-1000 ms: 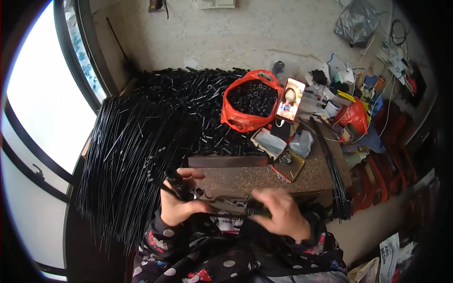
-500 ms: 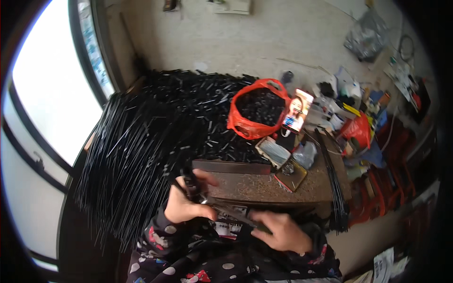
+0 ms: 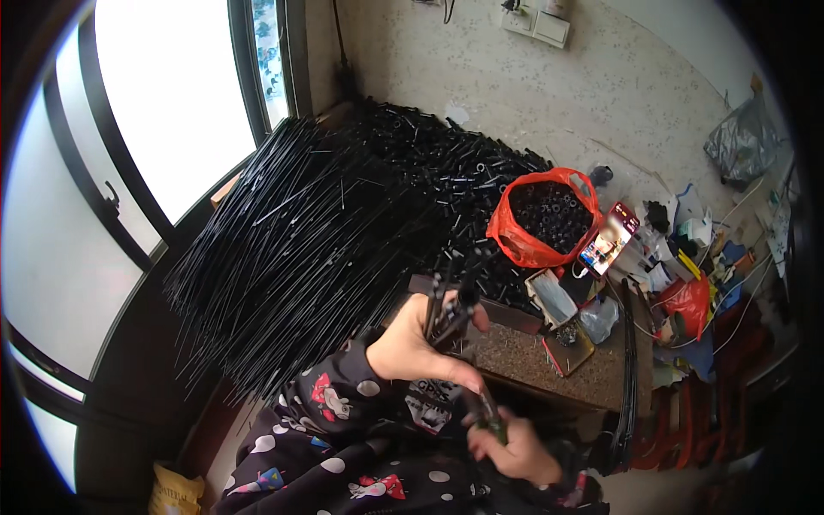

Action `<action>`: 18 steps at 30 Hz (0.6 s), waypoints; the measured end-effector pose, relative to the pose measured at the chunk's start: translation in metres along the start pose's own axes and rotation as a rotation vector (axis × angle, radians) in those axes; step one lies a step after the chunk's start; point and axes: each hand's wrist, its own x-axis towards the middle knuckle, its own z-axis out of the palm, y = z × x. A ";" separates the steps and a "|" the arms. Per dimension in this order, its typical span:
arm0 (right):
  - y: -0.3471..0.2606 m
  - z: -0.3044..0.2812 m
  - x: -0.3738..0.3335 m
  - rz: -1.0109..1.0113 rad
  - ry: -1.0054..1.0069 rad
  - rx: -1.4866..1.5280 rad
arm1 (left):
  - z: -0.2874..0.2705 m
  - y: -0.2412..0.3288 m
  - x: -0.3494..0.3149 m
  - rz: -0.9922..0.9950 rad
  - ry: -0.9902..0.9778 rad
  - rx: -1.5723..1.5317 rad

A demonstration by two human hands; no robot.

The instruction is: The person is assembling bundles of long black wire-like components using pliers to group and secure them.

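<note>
My left hand (image 3: 412, 348) is wrapped round several short black tubes (image 3: 455, 313), which stick up past the fingers above the near edge of the work table. Lower and to the right, my right hand (image 3: 521, 453) is closed on a slim tool with a dark green handle (image 3: 493, 422). Its upper end meets my left thumb; motion blur hides its exact kind. Beyond my left hand lies a heap of short black tubes (image 3: 446, 163). A red plastic bag (image 3: 525, 249) full of small black ring-ended pieces stands on the table.
Long thin black rods (image 3: 283, 275) lie piled at the left beside the window. A lit phone (image 3: 609, 239) leans by the bag. Nearby are a shallow box (image 3: 552, 296), a clear bag (image 3: 599, 319) and a bundle of black rods (image 3: 629, 378). Clutter fills the right side.
The view has swung left, so the scene sits further right. My hands have drawn closer together, and my left hand is turned with its tubes pointing up.
</note>
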 end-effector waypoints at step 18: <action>0.025 0.024 0.025 -0.248 0.389 -0.151 | 0.026 0.000 -0.005 -0.070 0.287 -0.100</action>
